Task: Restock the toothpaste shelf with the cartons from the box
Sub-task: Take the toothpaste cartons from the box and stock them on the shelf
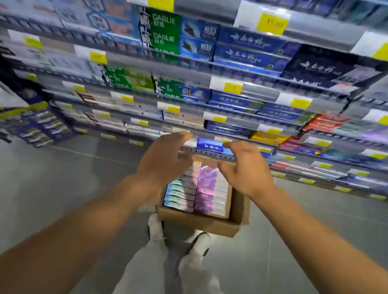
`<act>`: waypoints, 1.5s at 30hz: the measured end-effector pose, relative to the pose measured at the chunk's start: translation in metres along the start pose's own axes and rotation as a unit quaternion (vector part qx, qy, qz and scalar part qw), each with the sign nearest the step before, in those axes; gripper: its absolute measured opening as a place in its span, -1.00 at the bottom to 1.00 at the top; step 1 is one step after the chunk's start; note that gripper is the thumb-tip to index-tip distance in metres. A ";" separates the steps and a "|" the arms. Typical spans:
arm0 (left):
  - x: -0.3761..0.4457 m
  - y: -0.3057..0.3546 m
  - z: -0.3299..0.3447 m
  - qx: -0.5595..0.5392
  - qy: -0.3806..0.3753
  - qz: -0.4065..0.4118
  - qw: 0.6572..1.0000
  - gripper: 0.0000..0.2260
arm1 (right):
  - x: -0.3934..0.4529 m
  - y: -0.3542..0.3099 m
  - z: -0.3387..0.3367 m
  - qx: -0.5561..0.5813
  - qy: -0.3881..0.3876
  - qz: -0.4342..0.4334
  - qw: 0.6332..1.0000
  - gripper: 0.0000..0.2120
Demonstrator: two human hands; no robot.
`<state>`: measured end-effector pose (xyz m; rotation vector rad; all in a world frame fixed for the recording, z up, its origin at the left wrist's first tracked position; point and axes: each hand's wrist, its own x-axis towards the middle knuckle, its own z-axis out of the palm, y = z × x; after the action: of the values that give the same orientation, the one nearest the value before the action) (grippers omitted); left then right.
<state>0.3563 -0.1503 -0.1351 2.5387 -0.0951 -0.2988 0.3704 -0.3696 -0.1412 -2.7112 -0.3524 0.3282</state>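
Note:
A brown cardboard box (236, 213) stands on the floor in front of my feet, packed with rows of toothpaste cartons (197, 191), green-and-white on the left, purple on the right. My left hand (165, 155) and my right hand (246, 168) hover above the box's far end with fingers spread and loosely bent, holding nothing. Between the fingertips a blue carton (212, 146) lies on a low shelf. Whether either hand touches it is unclear in the blur.
Tall shelving (197, 71) full of toothpaste cartons with yellow price tags fills the view ahead. A display of packs (32, 122) juts out at the left. Grey floor tiles (62, 179) lie around the box. My white shoes (156, 227) are just behind it.

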 end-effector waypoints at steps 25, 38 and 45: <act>0.133 -0.291 0.408 0.006 -0.122 -0.032 0.992 -0.55 | 0.114 0.205 0.468 0.057 -0.149 0.118 0.980 -0.59; 0.217 -0.414 0.556 0.109 -0.075 -0.024 0.991 -0.55 | 0.200 0.262 0.613 0.164 0.021 0.145 0.976 -0.71; 0.204 -0.426 0.588 0.161 -0.028 -0.068 0.984 -0.65 | 0.217 0.275 0.625 0.166 0.052 0.155 0.972 -0.70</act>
<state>0.4191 -0.1396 -0.8867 2.8651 0.0099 -0.4406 0.4577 -0.3382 -0.8515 -2.4331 0.1491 0.2966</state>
